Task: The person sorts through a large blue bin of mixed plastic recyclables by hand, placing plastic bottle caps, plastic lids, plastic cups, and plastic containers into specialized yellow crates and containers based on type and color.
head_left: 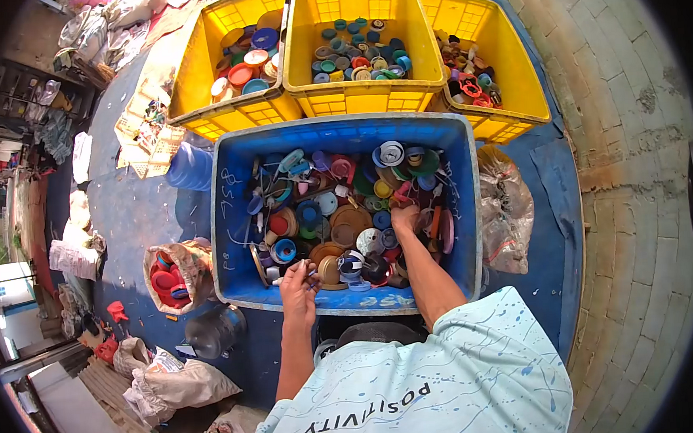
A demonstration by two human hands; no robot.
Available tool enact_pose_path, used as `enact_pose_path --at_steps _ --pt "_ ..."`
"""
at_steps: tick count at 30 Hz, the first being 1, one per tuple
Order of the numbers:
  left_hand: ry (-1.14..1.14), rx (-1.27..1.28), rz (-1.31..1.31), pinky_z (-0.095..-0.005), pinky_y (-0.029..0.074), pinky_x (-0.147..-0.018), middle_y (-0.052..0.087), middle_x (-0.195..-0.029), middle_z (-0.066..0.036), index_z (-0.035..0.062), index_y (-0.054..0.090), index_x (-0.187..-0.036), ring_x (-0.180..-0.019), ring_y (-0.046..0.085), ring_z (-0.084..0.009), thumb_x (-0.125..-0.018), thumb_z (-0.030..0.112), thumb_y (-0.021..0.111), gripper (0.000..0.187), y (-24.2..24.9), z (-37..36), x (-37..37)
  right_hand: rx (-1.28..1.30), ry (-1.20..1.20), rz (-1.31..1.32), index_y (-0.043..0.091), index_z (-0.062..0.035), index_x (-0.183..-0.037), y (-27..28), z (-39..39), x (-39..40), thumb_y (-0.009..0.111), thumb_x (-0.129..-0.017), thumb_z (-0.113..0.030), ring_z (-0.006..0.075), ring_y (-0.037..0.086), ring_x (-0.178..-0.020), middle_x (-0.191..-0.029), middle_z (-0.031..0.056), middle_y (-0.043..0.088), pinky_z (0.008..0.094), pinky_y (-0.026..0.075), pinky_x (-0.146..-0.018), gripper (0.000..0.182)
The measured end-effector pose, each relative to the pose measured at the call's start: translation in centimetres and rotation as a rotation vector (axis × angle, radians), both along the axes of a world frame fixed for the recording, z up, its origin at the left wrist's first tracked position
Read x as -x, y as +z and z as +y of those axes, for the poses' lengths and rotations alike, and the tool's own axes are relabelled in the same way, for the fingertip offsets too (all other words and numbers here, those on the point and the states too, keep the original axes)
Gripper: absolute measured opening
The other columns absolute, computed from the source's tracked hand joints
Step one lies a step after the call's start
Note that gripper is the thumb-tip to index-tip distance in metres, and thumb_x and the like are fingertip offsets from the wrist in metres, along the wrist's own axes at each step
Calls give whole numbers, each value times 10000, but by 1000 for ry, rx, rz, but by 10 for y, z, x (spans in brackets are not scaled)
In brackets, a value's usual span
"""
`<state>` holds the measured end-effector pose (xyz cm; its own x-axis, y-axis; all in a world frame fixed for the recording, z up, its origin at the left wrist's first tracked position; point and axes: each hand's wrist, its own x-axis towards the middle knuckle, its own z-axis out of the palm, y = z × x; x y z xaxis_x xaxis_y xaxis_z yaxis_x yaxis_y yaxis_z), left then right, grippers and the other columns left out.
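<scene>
A large blue crate [352,302] in front of me holds a mixed heap of plastic caps and lids, with brown lids [351,220] near its middle. My left hand [298,289] is at the crate's near edge, left of centre, its fingers closed in a pinch. Something small and pale seems to be between them, too small to name. On the right side of the heap, my right hand [404,218] reaches down among the caps. Its fingertips are hidden there, beside a pink piece [405,191]. A white round cap [391,153] lies farther back.
Three yellow crates with sorted caps stand behind, including the middle yellow crate [367,102]. A sack of red lids [198,261] and a clear water jug [215,332] are to the left. A plastic bag [505,215] touches the right side, near a block wall [631,199].
</scene>
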<state>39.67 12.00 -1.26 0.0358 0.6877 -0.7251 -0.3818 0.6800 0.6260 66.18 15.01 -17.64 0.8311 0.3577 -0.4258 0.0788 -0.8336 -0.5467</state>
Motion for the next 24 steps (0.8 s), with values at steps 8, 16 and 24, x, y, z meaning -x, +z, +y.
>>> enact_pose_path --at_steps 8,16,24 --pt "-38 10 46 -276 478 -684 634 -920 -23 98 569 -1039 -785 592 -107 -921 220 611 175 -4 8 8 -123 59 -342 631 -33 -979 -56 1 16 753 -692 -292 371 617 -948 -1126 205 587 462 498 -765 405" --pt "-88 -15 58 -244 474 -669 642 -904 -11 93 589 -1012 -750 599 -81 -926 226 607 160 -3 45 15 -206 -252 -263 625 -65 -969 -54 12 27 782 -667 -268 340 634 -905 -957 153 652 436 503 -762 396" --pt "-108 -2 59 -223 471 -651 636 -897 -16 69 586 -1009 -738 589 -74 -937 207 591 155 -4 49 27 36 -341 -183 632 -107 -978 -17 24 37 774 -684 -276 302 646 -925 -975 102 668 450 528 -760 368"
